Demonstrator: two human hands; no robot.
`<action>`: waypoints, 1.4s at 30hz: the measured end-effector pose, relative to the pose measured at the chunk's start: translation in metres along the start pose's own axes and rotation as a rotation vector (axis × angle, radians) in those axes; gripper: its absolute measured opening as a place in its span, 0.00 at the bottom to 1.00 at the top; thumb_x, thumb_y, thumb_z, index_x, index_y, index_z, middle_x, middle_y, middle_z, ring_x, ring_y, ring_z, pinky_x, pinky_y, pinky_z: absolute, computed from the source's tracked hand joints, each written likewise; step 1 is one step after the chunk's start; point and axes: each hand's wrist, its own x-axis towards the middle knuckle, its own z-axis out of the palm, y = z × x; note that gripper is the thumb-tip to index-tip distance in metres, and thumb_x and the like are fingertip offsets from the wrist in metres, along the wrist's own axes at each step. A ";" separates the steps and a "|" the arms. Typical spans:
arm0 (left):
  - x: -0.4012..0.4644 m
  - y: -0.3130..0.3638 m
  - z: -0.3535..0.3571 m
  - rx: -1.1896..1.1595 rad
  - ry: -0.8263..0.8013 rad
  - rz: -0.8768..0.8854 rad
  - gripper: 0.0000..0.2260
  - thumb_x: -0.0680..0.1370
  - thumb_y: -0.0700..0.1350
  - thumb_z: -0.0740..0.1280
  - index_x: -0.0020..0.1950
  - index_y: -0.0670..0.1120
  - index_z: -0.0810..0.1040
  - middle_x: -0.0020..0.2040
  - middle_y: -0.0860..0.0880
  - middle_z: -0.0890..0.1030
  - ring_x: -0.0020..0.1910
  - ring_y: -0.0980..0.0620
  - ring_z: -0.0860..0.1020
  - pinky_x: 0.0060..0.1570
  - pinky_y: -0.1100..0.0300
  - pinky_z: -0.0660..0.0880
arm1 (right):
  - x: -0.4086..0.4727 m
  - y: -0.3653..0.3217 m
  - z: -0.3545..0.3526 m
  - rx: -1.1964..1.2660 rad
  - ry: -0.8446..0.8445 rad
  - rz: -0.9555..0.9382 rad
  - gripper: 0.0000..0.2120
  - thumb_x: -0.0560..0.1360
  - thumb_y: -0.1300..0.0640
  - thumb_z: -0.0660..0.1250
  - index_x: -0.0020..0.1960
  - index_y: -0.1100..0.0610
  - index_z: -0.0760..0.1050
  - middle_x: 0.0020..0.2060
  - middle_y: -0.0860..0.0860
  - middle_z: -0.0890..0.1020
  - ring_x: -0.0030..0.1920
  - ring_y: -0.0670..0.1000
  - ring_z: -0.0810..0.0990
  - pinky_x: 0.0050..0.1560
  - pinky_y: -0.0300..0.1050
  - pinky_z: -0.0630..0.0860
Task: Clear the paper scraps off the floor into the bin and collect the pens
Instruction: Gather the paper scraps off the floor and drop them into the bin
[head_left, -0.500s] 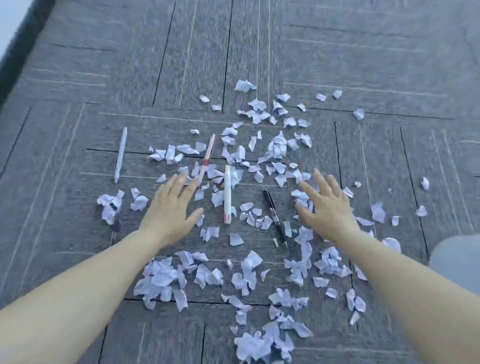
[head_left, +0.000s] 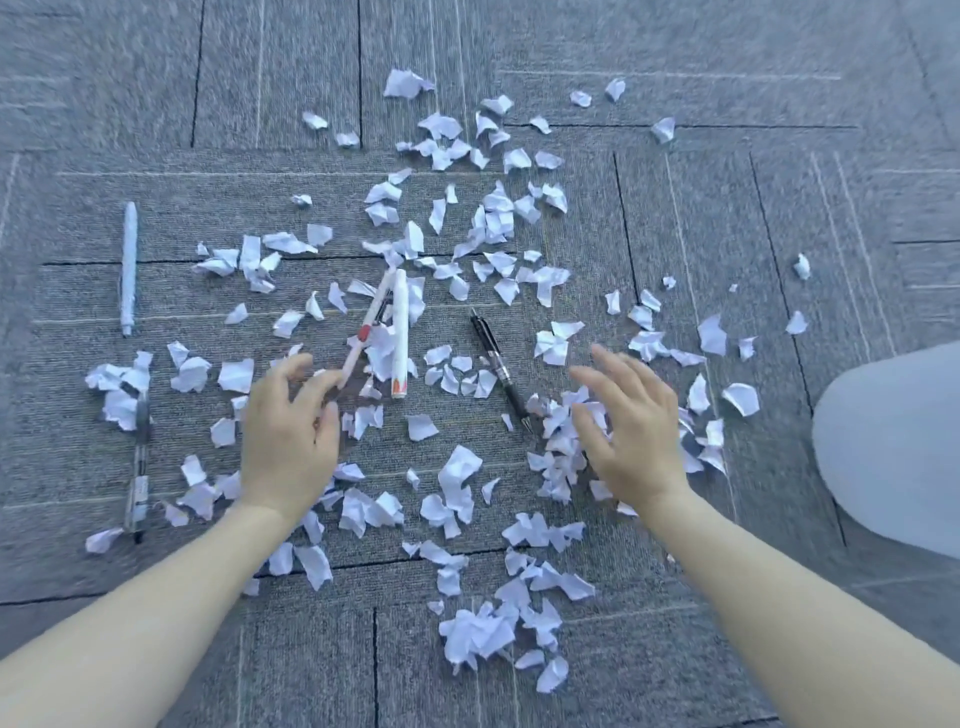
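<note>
Left hand (head_left: 288, 436) has its index fingertip on the near end of the red-and-white pen (head_left: 366, 327) among paper scraps (head_left: 452, 478) on the floor (head_left: 701, 208), grip impossible to call, while right hand (head_left: 631, 431) hovers wide-spread beside the black pen (head_left: 498, 369).

Pens — 5 total: pale blue pen (head_left: 129, 267), clear pen (head_left: 138, 483), red-banded white pen (head_left: 366, 332), plain white pen (head_left: 400, 332), black pen (head_left: 496, 366). Paper scraps (head_left: 457, 483) — exact count not feasible; well over fifty. Hands: 2, left hand (head_left: 288, 447), right hand (head_left: 634, 441).

No legible text on pens (head_left: 498, 364) or paper scraps (head_left: 480, 631)
</note>
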 end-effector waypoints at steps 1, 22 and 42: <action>-0.007 -0.006 -0.001 0.057 -0.020 -0.058 0.16 0.78 0.45 0.61 0.66 0.47 0.73 0.68 0.41 0.67 0.67 0.41 0.65 0.67 0.40 0.60 | 0.007 0.009 -0.005 -0.011 0.057 0.119 0.22 0.77 0.42 0.55 0.69 0.45 0.70 0.75 0.48 0.64 0.75 0.55 0.58 0.71 0.57 0.54; -0.137 0.042 0.018 0.138 -0.521 0.475 0.54 0.63 0.78 0.59 0.78 0.47 0.46 0.78 0.42 0.48 0.76 0.39 0.47 0.69 0.33 0.49 | -0.119 -0.021 0.040 -0.145 -0.413 -0.570 0.47 0.69 0.24 0.56 0.79 0.48 0.50 0.78 0.57 0.49 0.77 0.63 0.47 0.74 0.66 0.49; -0.057 0.069 0.059 0.125 -0.249 0.757 0.06 0.75 0.35 0.59 0.45 0.42 0.76 0.37 0.46 0.76 0.34 0.46 0.73 0.32 0.55 0.69 | -0.069 -0.044 0.062 -0.152 -0.077 -0.397 0.15 0.67 0.65 0.66 0.54 0.61 0.74 0.43 0.56 0.78 0.38 0.57 0.76 0.34 0.48 0.71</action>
